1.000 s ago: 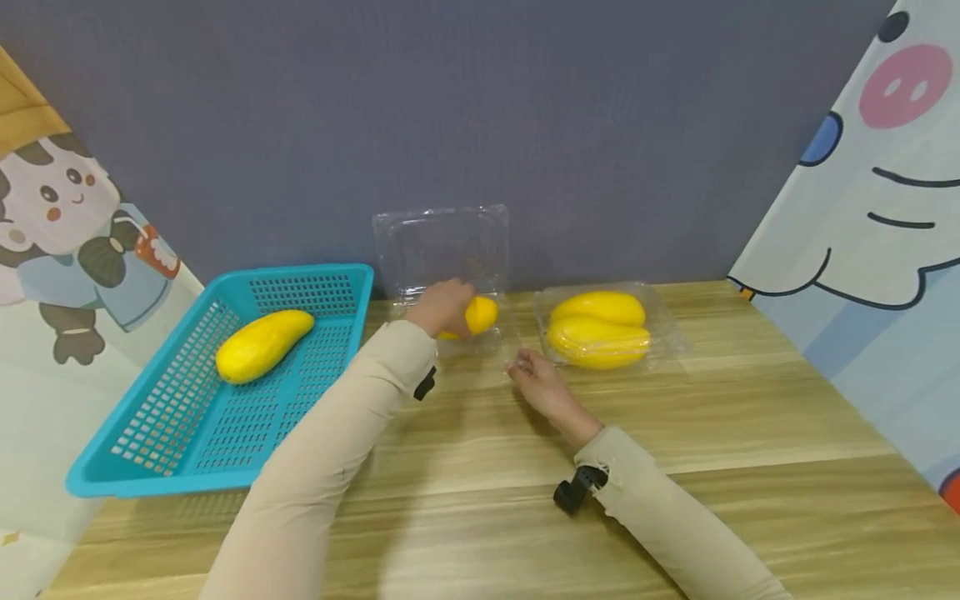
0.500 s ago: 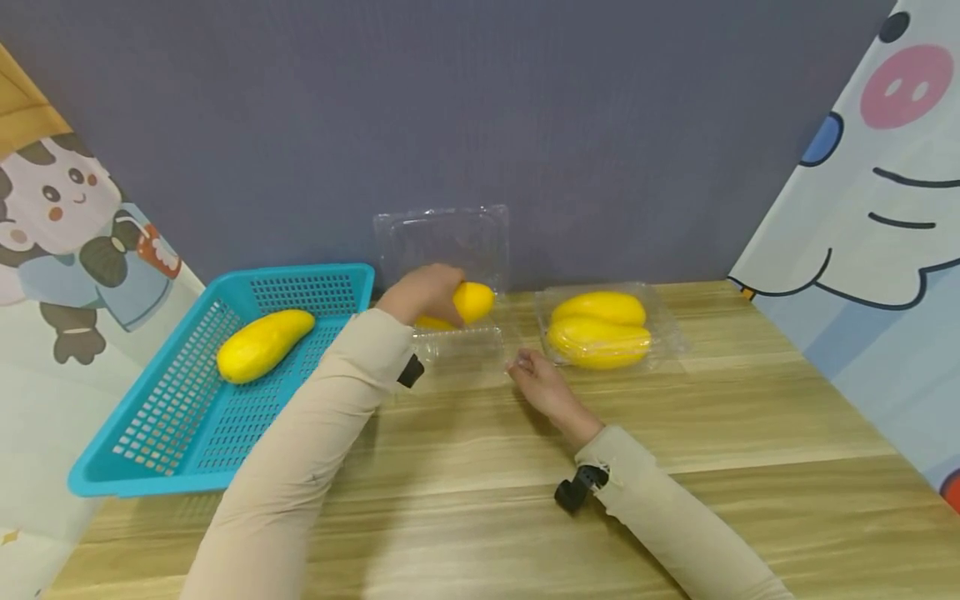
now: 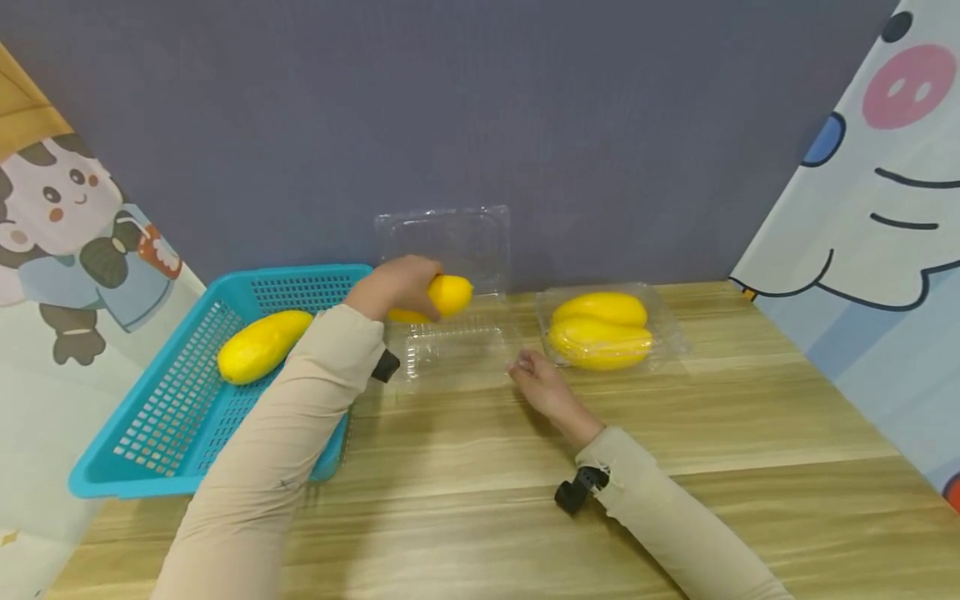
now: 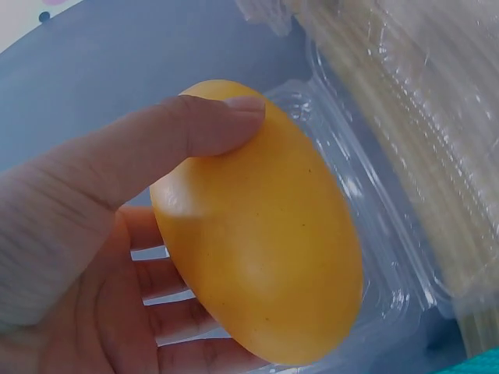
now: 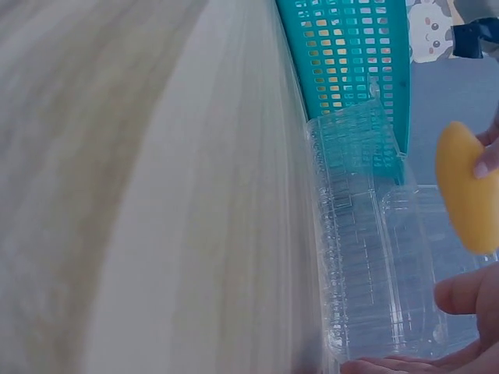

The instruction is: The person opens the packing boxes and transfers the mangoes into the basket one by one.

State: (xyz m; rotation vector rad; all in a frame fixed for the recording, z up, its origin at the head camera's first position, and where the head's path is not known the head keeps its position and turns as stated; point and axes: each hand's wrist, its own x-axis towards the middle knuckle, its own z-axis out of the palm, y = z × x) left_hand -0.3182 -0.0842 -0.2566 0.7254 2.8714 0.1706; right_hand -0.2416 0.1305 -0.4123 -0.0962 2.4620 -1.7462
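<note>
A yellow mango (image 3: 452,295) is gripped by my left hand (image 3: 401,287) above a clear plastic clamshell box (image 3: 457,354), whose lid (image 3: 450,237) stands up against the grey wall. In the left wrist view the thumb lies across the mango (image 4: 265,241), with the other fingers curled beneath it. At the near right corner of the box, my right hand (image 3: 543,387) pinches the edge between thumb and fingers, as the right wrist view shows. No fruit lies in the tray of this box (image 5: 366,273).
Left of the box stands a turquoise basket (image 3: 150,486) holding another yellow mango (image 3: 258,350). On the right, a second clear box (image 3: 663,325) contains two mangoes (image 3: 600,343). A grey wall (image 3: 600,150) rises behind the wooden table (image 3: 465,508).
My left hand has lifted the mango out of the clear box and carried it left toward the basket. The right hand has stayed at the box's corner.
</note>
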